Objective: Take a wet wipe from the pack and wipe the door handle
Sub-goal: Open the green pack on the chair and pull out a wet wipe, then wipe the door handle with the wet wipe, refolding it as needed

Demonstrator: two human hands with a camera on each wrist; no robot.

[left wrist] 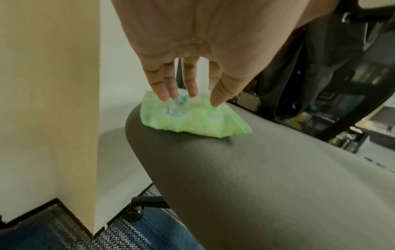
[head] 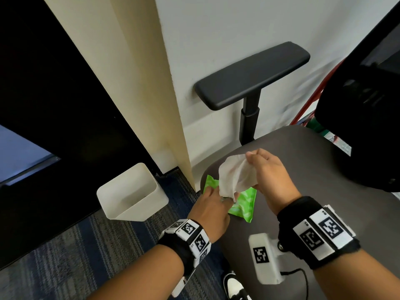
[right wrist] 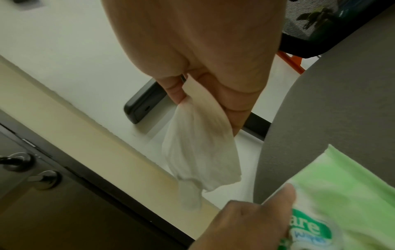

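Right-hand grip (head: pixel 267 172) is pinching one white wet wipe (head: pixel 234 176), thumb and fingers bunched on its top edge, so the soft crinkly sheet hangs loose just above the pack. Left-hand grip (left wrist: pixel 188 50) has straight fingers pressing down on the single green pack (left wrist: pixel 192 118), a crumpled glossy plastic pouch sitting near the left front edge of a rounded grey chair seat (head: pixel 303 191). Seat looks smooth and slightly pebbled. One flat black armrest (head: pixel 251 74) stands beyond it by the white wall. One white squarish bin (head: pixel 132 191) sits on the striped carpet to the left, well apart from the seat. Two metal door handle pieces (right wrist: pixel 43 179) show on the dark door in the right wrist view.
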